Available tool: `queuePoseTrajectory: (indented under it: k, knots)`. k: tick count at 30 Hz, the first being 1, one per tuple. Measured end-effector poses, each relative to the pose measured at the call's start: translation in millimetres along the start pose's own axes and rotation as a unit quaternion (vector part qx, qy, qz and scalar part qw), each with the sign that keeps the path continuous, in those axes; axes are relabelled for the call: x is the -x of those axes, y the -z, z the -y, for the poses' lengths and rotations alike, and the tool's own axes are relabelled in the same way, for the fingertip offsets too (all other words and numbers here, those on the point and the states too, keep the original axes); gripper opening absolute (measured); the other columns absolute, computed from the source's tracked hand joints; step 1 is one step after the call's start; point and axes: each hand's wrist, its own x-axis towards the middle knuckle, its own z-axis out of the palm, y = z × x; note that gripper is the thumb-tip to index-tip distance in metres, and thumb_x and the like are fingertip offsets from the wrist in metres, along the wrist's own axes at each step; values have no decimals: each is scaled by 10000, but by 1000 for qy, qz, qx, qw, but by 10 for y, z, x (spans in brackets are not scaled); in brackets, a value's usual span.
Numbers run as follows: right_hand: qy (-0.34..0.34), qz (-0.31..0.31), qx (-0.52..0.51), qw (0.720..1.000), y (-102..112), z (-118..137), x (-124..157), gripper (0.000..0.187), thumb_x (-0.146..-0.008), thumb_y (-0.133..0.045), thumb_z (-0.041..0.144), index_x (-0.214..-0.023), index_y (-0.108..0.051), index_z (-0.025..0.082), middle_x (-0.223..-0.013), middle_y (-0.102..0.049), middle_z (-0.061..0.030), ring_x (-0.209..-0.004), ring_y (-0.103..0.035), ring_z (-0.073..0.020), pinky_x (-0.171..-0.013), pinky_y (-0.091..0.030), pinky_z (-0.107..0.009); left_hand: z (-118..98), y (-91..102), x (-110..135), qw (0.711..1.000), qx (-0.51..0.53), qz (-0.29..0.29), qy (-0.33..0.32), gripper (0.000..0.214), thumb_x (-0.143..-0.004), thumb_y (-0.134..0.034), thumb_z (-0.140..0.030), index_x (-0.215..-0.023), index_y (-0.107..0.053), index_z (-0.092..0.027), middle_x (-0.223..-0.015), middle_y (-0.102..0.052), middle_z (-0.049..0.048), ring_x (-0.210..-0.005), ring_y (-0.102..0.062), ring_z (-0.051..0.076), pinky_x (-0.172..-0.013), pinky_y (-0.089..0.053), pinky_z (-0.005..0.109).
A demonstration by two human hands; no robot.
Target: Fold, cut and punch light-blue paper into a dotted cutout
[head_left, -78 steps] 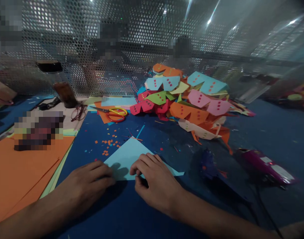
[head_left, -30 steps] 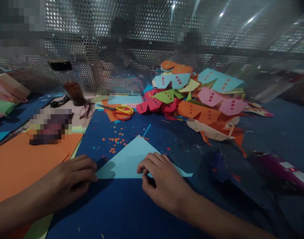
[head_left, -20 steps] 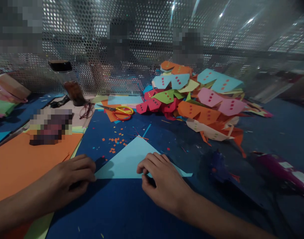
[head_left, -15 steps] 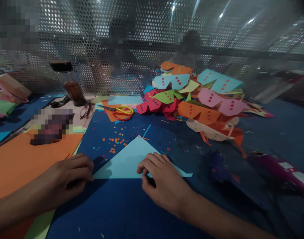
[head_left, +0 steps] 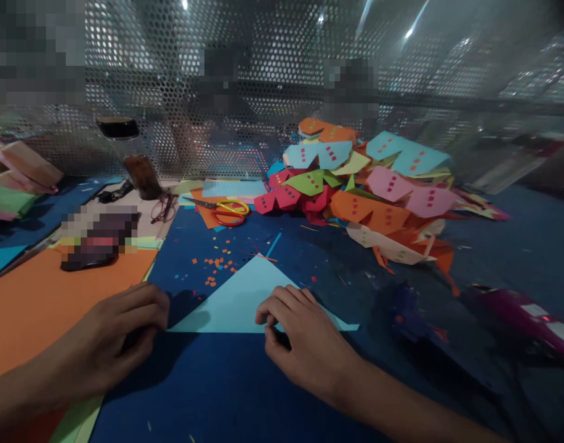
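A light blue sheet of paper (head_left: 231, 307), folded into a triangle, lies on the blue tabletop with its point away from me and its long edge towards me. My right hand (head_left: 300, 338) rests over its right half, fingers bent and a gap between thumb and forefinger; it grips nothing. My left hand (head_left: 129, 332) is just off the triangle's left corner, above the edge of an orange sheet (head_left: 23, 307). Its fingers are loosely curled, with the thumb apart and nothing seen in them.
Scissors (head_left: 229, 211) with yellow and red handles lie beyond the paper scraps (head_left: 217, 267). Folded, dotted paper shapes (head_left: 383, 212) are heaped at back right. A dark blue tool (head_left: 415, 326) and a purple one (head_left: 517, 314) lie right. A lidded bottle (head_left: 141, 166) stands back left.
My left hand has drawn slightly left, away from the triangle's left corner, which now shows more. My right hand stays over the paper. The view has shifted a little.
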Motion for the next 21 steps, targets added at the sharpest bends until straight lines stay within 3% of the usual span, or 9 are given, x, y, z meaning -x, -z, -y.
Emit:
queuePoseTrajectory:
  k: [3, 6, 12, 21]
  knots:
    - [3, -3, -1, 1000, 4, 2, 7, 215, -781, -550, 41, -903, -616, 206, -958, -657, -7, -924, -554, -189, -878, -339, -365, -85, -36, -15, 1000, 27, -15, -4, 259, -917, -465, -69, -1017, -632, -239, -988, -657, 30, -919, -639, 163, -758, -533, 235]
    - [3, -4, -1, 1000, 14, 11, 13, 208, -785, -549, 44, -899, -613, 205, -957, -654, -5, -919, -548, -186, -881, -335, -363, -126, -87, -40, 998, 41, 22, -52, 295, -908, -493, -48, -1076, -636, -244, -984, -679, 31, -915, -647, 156, -774, -545, 231]
    - [4, -1, 3, 1000, 28, 24, 7, 222, -772, -542, 30, -894, -614, 201, -963, -651, -4, -908, -540, -181, -850, -329, -350, -114, -126, -58, 996, 44, 60, -49, 280, -923, -465, -49, -1030, -644, -236, -960, -675, 42, -879, -649, 146, -714, -552, 219]
    - [6, 10, 11, 1000, 50, 24, 15, 243, -777, -525, 24, -914, -618, 202, -985, -654, -5, -933, -547, -180, -862, -333, -352, -100, -132, -29, 997, 48, 56, -38, 285, -928, -479, -71, -1029, -679, -248, -969, -695, 44, -879, -667, 157, -709, -570, 235]
